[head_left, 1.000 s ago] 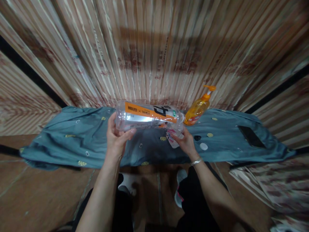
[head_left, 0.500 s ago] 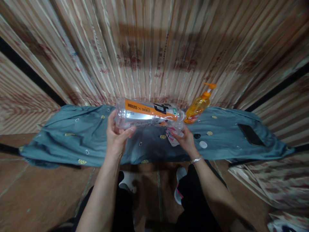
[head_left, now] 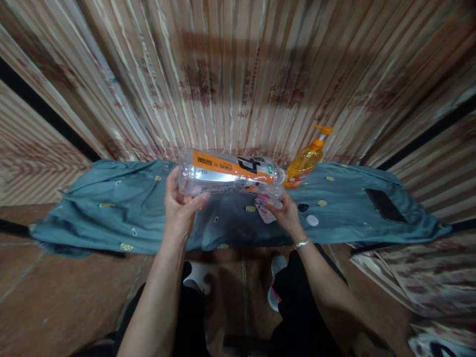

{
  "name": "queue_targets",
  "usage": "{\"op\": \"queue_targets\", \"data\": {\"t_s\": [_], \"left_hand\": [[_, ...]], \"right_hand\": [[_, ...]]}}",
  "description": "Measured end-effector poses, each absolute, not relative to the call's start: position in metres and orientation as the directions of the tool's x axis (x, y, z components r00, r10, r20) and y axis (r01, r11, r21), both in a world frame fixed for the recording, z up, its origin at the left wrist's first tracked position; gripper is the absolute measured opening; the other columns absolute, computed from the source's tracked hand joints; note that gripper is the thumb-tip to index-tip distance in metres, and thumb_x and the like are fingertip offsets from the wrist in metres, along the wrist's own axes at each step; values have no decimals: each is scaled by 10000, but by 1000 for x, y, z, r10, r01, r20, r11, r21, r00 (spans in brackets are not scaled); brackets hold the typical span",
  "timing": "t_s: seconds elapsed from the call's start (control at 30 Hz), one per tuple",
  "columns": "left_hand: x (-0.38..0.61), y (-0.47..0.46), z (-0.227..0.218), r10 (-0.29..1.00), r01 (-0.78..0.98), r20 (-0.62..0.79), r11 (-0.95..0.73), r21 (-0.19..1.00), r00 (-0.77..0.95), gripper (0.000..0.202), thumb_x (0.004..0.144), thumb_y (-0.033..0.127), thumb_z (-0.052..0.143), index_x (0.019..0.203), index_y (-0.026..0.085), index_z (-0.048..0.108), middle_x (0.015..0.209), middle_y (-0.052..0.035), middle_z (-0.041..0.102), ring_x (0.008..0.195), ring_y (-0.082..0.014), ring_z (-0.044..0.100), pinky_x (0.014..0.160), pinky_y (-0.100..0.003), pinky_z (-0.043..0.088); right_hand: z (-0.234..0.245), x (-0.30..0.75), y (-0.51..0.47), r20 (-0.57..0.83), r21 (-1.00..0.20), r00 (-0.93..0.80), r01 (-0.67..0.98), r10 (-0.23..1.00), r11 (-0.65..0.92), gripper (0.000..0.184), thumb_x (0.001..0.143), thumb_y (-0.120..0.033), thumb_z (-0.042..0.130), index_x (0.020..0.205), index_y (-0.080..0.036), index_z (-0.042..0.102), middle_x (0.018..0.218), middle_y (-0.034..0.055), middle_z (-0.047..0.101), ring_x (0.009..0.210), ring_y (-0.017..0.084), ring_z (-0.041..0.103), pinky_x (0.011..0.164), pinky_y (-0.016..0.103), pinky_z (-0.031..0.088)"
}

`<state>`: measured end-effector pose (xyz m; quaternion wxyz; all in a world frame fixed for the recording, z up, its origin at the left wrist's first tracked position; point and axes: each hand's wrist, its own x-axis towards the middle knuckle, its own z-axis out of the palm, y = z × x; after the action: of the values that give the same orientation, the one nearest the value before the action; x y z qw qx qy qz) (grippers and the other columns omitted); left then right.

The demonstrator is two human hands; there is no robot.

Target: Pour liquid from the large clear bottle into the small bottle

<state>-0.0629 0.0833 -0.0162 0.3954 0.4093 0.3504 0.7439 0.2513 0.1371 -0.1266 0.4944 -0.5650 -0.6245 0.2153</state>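
My left hand [head_left: 179,208] grips the base end of a clear plastic bottle [head_left: 226,173] with an orange and silver label, held sideways over the blue cloth [head_left: 111,208]. Beneath the bottle's neck, my right hand [head_left: 283,214] is closed on a small clear container with a white and pink label [head_left: 265,207]. The bottle's mouth points right, down toward that small container. An orange pump bottle [head_left: 305,161] stands just behind my right hand.
The blue patterned cloth covers a low surface against a striped curtain [head_left: 238,74]. A dark phone [head_left: 385,205] lies on the cloth at the right. A white disc [head_left: 312,220] and a dark disc [head_left: 303,208] lie near my right hand. Brown tiled floor [head_left: 55,297] lies below.
Both hands and the bottle have risen slightly in the view; otherwise nothing has visibly changed.
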Motion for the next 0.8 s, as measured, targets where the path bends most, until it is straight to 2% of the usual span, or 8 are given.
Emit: {"op": "queue_targets", "data": {"t_s": [0.2,0.4,0.53,0.8], "left_hand": [[-61,84,-14,876,-317,325,-440,840,-356,854,521,229,1105,1277,312,716,1016,-8,733,635,-136,590,492,-246,386],[-62,83,-14,879,-312,328,-437,844,-345,817,531,207,1103,1254,305,735,1043,-19,749,644,-130,592,486,-241,405],[-60,84,-12,869,-329,324,-451,830,-375,780,496,201,1115,1177,291,744,998,-4,759,624,-111,582,453,-202,364],[-57,88,-12,863,-358,339,-472,806,-374,809,477,165,1104,1188,279,735,973,6,788,584,-98,608,425,-169,347]], "right_hand": [[-125,253,136,382,-828,121,486,916,281,491,843,-551,896,1230,-278,767,1182,118,919,1094,374,858,948,484,683],[-128,254,137,362,-832,124,491,924,260,569,834,-546,920,1292,-245,767,1220,142,916,1119,382,864,985,497,689],[-132,255,139,368,-833,102,478,924,278,593,858,-571,907,1333,-249,760,1244,138,910,1146,382,858,991,497,685],[-137,258,142,396,-828,108,472,912,304,550,836,-612,927,1238,-269,774,1132,108,918,1035,370,857,944,496,693]]}}
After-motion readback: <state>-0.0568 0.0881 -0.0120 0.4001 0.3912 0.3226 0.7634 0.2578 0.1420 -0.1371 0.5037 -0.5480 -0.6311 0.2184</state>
